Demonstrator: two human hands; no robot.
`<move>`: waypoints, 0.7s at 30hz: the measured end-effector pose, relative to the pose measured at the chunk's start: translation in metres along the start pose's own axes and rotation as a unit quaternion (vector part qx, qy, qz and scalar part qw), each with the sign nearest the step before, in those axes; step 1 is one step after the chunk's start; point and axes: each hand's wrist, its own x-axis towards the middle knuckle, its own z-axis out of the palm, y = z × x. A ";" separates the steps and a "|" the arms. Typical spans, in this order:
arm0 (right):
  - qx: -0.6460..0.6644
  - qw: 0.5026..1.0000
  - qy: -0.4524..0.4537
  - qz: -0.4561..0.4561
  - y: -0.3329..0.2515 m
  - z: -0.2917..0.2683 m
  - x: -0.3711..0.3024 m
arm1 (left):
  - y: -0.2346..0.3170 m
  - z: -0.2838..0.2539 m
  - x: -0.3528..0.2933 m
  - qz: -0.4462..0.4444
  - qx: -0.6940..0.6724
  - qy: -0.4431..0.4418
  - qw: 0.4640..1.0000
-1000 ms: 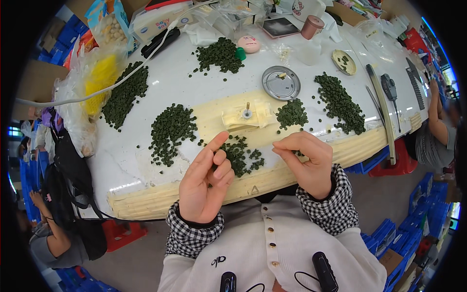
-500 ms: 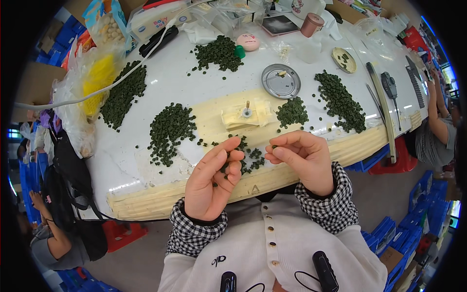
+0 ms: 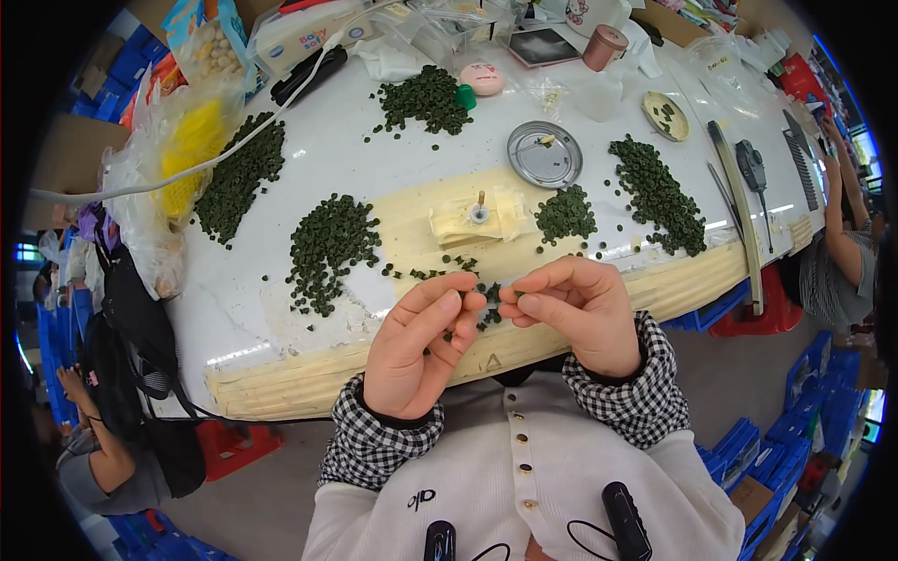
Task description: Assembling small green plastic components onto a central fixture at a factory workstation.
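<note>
Right hand, my own, pinches a small green piece; judged light and firm, best held by its edge

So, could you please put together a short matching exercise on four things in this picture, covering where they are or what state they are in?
Column one
1. Right hand
2. Round metal dish
3. Comb
4. Green cap

Column two
A. Black, near the table's right end
B. Against a pile of dark green pieces
C. Thumb and finger pinched on a small green piece
D. Silver, with a pale scrap in it

Pairs: 1-C, 2-D, 3-A, 4-B
</note>
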 end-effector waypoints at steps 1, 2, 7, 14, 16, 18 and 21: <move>-0.005 1.000 -0.003 -0.008 0.000 0.001 0.000 | -0.001 0.001 0.000 0.000 0.003 0.010 1.000; -0.013 1.000 -0.002 -0.019 0.001 0.001 0.000 | -0.002 0.002 0.001 0.005 0.003 0.008 1.000; -0.024 0.999 0.006 -0.030 0.000 0.007 0.000 | -0.004 -0.004 0.003 0.016 -0.008 -0.020 1.000; -0.011 0.999 -0.008 -0.045 0.001 0.011 0.000 | -0.004 -0.007 0.003 0.026 0.039 -0.037 0.998; -0.034 0.998 -0.015 -0.057 0.002 0.011 0.000 | -0.004 -0.008 0.003 0.026 0.020 -0.051 0.998; -0.067 0.993 -0.027 -0.097 0.005 0.009 0.003 | -0.004 -0.004 0.002 0.034 0.026 -0.040 0.998; -0.102 0.985 -0.029 -0.135 0.008 0.010 0.005 | -0.006 -0.003 0.002 0.044 0.042 -0.036 0.997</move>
